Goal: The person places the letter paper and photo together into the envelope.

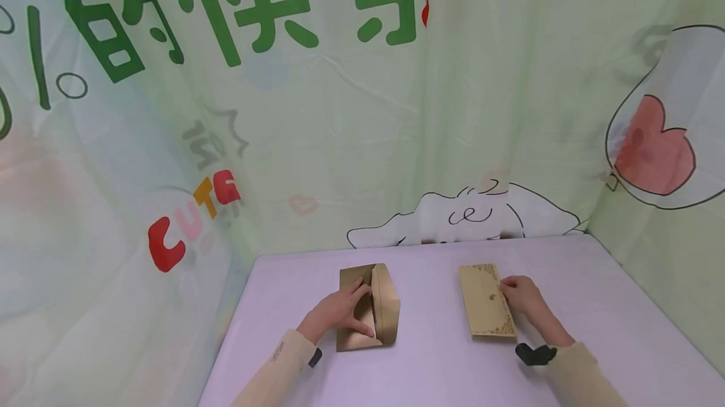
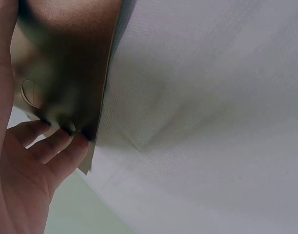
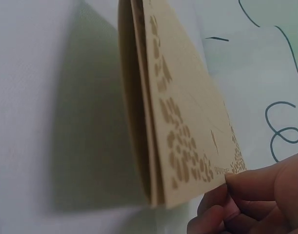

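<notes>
A gold-brown envelope [image 1: 348, 343] lies on the table at the left in the head view, its pointed flap [image 1: 389, 306] folded out to the right. My left hand [image 1: 338, 307] grips it from above, thumb and fingers apart on its front beside the gaping mouth. In the left wrist view bent fingers [image 2: 66, 151] rest at the envelope's edge [image 2: 102, 87]. My right hand [image 1: 522, 294] pinches the right edge of a folded tan greeting card [image 1: 478, 303] with patterned corners. Up close, the card [image 3: 192, 131] stands tilted with its layers slightly apart, held between thumb and fingers [image 3: 251, 187].
A pale lilac cloth covers the table [image 1: 427, 356]. Printed curtains [image 1: 340, 143] with green lettering and drawings hang behind and at both sides. Black straps [image 1: 535, 355] sit around the wrists over light sleeves.
</notes>
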The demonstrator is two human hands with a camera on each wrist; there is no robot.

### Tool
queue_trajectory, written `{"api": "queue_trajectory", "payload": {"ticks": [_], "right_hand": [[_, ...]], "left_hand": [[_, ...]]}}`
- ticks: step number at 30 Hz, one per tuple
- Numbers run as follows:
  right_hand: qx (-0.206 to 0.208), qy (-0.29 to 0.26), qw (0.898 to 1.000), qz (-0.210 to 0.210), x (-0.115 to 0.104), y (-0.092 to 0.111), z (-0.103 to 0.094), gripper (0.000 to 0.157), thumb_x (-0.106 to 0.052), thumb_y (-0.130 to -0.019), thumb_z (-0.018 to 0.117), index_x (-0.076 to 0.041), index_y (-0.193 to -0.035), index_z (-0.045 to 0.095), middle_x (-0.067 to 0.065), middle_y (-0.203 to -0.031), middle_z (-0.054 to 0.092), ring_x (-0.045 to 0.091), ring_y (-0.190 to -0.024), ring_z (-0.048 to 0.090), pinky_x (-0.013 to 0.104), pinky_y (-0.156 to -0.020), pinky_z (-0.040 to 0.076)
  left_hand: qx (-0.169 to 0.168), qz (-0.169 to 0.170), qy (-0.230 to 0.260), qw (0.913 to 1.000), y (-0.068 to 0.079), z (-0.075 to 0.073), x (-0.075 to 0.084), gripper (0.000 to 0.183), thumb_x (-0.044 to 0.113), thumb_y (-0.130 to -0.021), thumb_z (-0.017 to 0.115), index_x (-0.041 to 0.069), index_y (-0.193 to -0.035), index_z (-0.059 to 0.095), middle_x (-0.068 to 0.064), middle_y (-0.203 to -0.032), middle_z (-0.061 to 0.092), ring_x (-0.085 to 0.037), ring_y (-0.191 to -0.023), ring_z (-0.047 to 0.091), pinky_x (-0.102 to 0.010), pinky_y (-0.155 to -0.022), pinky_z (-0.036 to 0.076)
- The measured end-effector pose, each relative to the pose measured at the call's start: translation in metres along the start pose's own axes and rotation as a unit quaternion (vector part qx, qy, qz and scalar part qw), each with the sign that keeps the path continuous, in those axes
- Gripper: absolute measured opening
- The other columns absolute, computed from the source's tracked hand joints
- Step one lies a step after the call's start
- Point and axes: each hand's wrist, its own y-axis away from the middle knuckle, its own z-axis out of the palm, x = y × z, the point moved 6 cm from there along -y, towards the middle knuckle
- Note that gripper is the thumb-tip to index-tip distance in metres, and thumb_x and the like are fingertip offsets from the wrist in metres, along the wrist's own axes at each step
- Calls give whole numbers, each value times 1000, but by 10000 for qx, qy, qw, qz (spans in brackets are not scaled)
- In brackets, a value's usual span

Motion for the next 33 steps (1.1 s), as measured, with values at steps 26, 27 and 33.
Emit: {"api": "queue_trajectory", "payload": {"ticks": [26,27,33], "right_hand": [[-37,-376,9985,-389,-41,-6,44,35,-9,-101,50,19,-121,58,29,-106,67,28,-91,64,33,-72,51],[-43,-389,9985,-372,-42,-6,47,35,-9,-101,50,18,-120,58,28,-105,67,28,-91,63,32,-72,51],[-108,-421,9986,-295,-50,-7,58,35,-10,-102,50,18,-122,58,27,-107,67,27,-91,63,31,-72,51]], "left_hand": [[-36,-59,14,10000,-4,4,-8,97,84,-65,69,34,-141,38,-17,-164,29,-32,-133,55,-44,-98,53],[-31,-57,35,10000,-4,5,-8,96,84,-64,69,34,-141,39,-17,-164,29,-32,-133,55,-44,-97,53],[-15,-77,79,9999,-5,6,-8,96,84,-64,68,34,-140,39,-17,-164,28,-32,-133,55,-43,-98,53]]}}
